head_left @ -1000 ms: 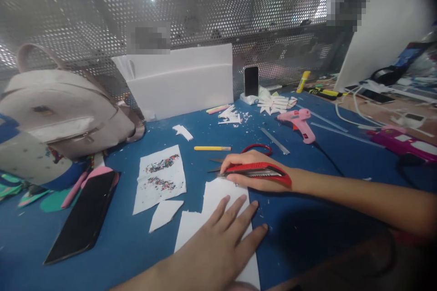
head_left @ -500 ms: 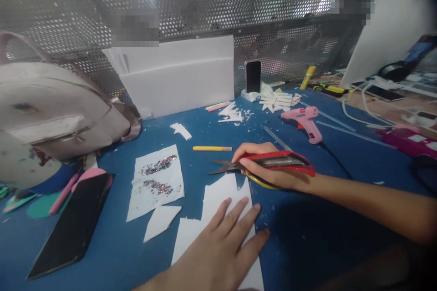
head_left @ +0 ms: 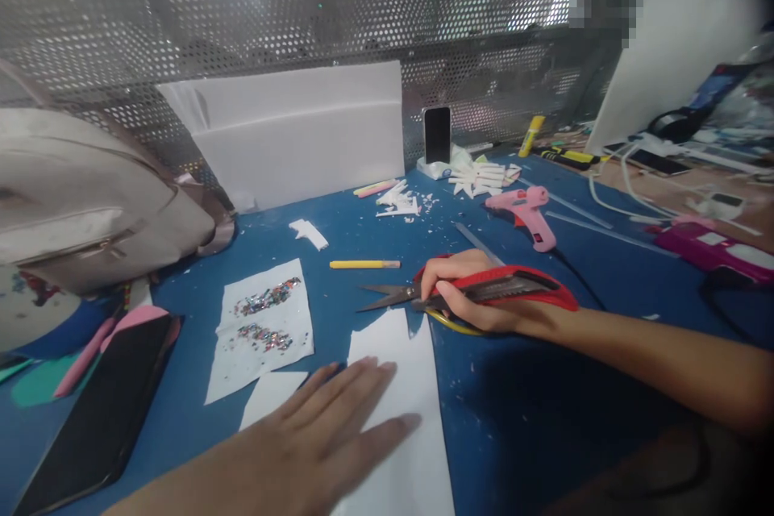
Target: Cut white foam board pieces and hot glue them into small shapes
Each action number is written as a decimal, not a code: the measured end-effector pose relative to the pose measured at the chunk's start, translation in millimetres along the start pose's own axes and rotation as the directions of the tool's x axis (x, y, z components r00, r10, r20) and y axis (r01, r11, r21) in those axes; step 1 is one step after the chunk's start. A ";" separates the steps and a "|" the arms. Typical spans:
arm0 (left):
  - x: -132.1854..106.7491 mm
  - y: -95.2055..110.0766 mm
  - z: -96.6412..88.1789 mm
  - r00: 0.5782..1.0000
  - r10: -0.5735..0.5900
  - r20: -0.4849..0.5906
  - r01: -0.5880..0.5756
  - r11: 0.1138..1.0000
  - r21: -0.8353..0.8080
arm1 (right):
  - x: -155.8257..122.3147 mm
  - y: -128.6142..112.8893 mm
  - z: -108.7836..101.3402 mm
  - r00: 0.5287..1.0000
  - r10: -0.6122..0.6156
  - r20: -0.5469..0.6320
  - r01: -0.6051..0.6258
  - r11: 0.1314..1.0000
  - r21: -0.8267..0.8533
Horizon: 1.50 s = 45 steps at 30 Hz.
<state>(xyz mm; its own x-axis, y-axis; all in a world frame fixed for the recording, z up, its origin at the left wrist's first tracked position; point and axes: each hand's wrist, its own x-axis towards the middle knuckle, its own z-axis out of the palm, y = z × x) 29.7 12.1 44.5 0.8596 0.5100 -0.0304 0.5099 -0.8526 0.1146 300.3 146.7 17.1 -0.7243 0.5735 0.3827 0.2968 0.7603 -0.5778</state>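
Note:
My left hand point(head_left: 314, 435) lies flat, fingers stretched out, on a white sheet point(head_left: 411, 419) with a notched, jagged far edge. Beyond that sheet, my right hand point(head_left: 468, 302) is closed around scissors point(head_left: 387, 295) with a yellow handle; their blades point left and stand apart. The same hand also holds a red utility knife point(head_left: 532, 286), which lies along the wrist. A yellow marker point(head_left: 363, 264) rests just past the scissor tips. To the left is a white paper point(head_left: 223, 371) bearing two strips of colourful glitter, with a white cut piece point(head_left: 272, 391) partly under my left hand.
A pink glue gun point(head_left: 529, 218) and its cord lie at the right. White scraps point(head_left: 399, 201) and a propped phone point(head_left: 437, 135) are at the back. A dark phone point(head_left: 102, 419) and a bag point(head_left: 90, 201) occupy the left, before a perforated metal panel point(head_left: 339, 8).
My left hand has slid left and turned across the sheet, now partly covering the cut piece. The scissors remain in my right hand. The whole view has shifted slightly.

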 end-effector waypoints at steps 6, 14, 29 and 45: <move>-15.9 3.7 20.3 0.998 0.026 0.051 -0.028 0.999 0.042 | 3.1 -4.4 5.5 0.997 0.046 0.059 -0.052 0.993 0.107; -13.5 35.8 40.5 0.985 -0.131 -0.110 0.138 0.989 0.053 | 17.4 -24.0 12.9 0.987 0.088 0.132 -0.121 0.955 0.270; -28.7 36.3 24.2 0.990 -0.143 0.004 0.142 0.986 0.092 | 2.0 -18.3 9.4 0.950 0.183 0.254 -0.280 0.861 0.424; 11.2 57.8 23.2 0.982 0.033 -0.188 0.019 0.964 0.267 | 1.2 -38.3 12.1 0.979 0.095 0.182 -0.140 0.959 0.249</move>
<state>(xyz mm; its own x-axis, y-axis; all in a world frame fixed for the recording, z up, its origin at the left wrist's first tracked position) 69.6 -34.2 27.8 0.8545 0.4940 0.1605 0.5161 -0.8424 -0.1549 280.6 114.6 31.0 -0.7939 0.5782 0.1882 0.2309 0.5730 -0.7864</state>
